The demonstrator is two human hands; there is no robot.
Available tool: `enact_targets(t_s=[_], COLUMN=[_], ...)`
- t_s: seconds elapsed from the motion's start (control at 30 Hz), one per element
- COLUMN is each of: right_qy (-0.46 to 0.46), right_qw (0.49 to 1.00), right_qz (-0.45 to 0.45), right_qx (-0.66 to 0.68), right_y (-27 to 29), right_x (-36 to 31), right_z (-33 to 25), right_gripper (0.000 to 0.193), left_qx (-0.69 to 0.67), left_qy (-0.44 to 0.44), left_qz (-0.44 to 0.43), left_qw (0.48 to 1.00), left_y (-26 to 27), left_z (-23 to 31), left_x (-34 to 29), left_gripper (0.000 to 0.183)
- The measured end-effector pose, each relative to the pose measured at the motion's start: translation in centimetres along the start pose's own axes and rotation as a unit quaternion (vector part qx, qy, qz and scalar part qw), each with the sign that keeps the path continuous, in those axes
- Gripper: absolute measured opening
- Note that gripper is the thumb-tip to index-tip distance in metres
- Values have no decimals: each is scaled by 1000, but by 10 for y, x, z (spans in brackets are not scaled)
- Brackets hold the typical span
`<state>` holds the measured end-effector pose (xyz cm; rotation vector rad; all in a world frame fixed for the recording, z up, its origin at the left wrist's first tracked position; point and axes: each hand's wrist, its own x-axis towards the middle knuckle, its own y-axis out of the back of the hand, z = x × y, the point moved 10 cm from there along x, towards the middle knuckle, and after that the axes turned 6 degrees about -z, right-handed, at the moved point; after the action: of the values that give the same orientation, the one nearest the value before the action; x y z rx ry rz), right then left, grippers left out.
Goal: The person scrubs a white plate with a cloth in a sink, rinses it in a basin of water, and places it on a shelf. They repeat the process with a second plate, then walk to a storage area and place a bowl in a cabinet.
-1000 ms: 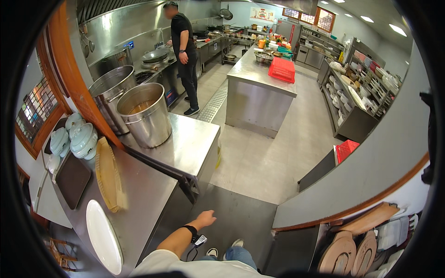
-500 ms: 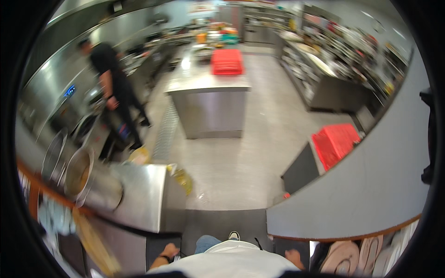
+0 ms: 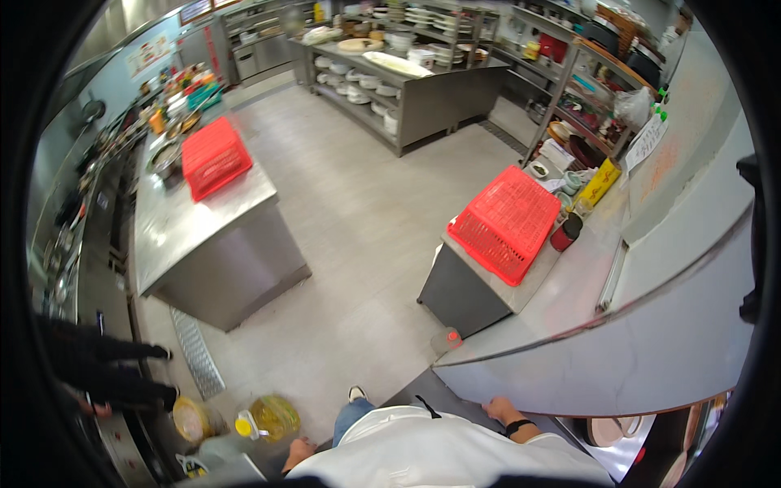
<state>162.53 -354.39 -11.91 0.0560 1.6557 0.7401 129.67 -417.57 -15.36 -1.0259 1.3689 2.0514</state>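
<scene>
My left hand point(image 3: 299, 450) hangs low beside my jeans, nearest to a plastic jug of yellow oil point(image 3: 275, 417) with a yellow cap on the floor. Its fingers are small and partly hidden, and nothing shows in it. On the other side, my right hand point(image 3: 498, 407) hangs by the lower edge of a pale curved wall panel point(image 3: 569, 390). Its fingers are loosely bent and partly apart, with nothing seen in them. A dark band circles the right wrist. My shoe point(image 3: 357, 394) stands forward on the floor.
At left is a steel counter point(image 3: 203, 224) bearing a red basket point(image 3: 215, 156). Another red basket point(image 3: 504, 224) lies upturned on a right-hand counter, near a dark-lidded jar point(image 3: 566, 233). Dish shelves point(image 3: 455, 102) stand beyond. A dark-clothed person point(image 3: 106, 362) is at the left; a yellowish tub point(image 3: 193, 420) is nearby.
My view has swung to the right and I have moved forward. The steel counter and the person now appear farther left, and the right-hand red basket looks nearer. Both hands still hang low.
</scene>
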Motion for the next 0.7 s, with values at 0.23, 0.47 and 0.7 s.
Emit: enact_targets(t_s=[0.23, 0.47, 0.7], right_qy=[90, 138, -104], right_qw=[946, 732, 488], right_qz=[87, 153, 225], right_qx=[298, 650, 837], right_y=[82, 263, 339], right_x=[-14, 78, 133], right_z=[-128, -240, -217], right_gripper=[35, 27, 29], left_qx=[199, 130, 264], left_qy=[-195, -342, -368], left_qz=[65, 94, -69], left_qw=[958, 926, 889], left_y=[220, 269, 203], left_z=[233, 501, 659], left_x=[143, 173, 167], left_gripper=[50, 43, 48])
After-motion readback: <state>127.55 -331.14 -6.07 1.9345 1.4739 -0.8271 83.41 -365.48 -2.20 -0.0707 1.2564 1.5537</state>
